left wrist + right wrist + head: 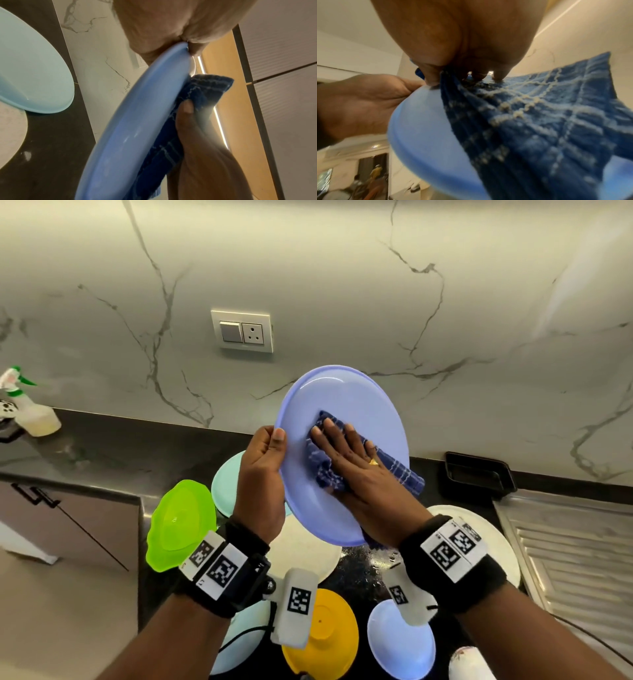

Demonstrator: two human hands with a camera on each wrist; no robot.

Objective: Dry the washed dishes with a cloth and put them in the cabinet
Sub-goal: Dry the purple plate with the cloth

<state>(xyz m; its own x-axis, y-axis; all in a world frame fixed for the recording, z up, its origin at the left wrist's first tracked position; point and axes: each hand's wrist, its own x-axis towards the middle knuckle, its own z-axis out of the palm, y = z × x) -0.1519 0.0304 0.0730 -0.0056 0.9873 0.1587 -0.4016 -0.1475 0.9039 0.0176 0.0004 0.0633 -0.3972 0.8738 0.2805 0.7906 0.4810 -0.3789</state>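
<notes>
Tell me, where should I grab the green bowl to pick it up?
Probably by its wavy rim. The green bowl lies upside down near the counter's left edge, so bring your fingers from the left, where no dishes crowd it.

A round periwinkle-blue plate (346, 405), smooth and shallow, is held tilted on edge above the counter at centre view, its rim gripped at 9 o'clock, while a bunched dark-blue cloth (397, 470) with pale checked lines is pressed against its face from centre toward 4 o'clock.
</notes>
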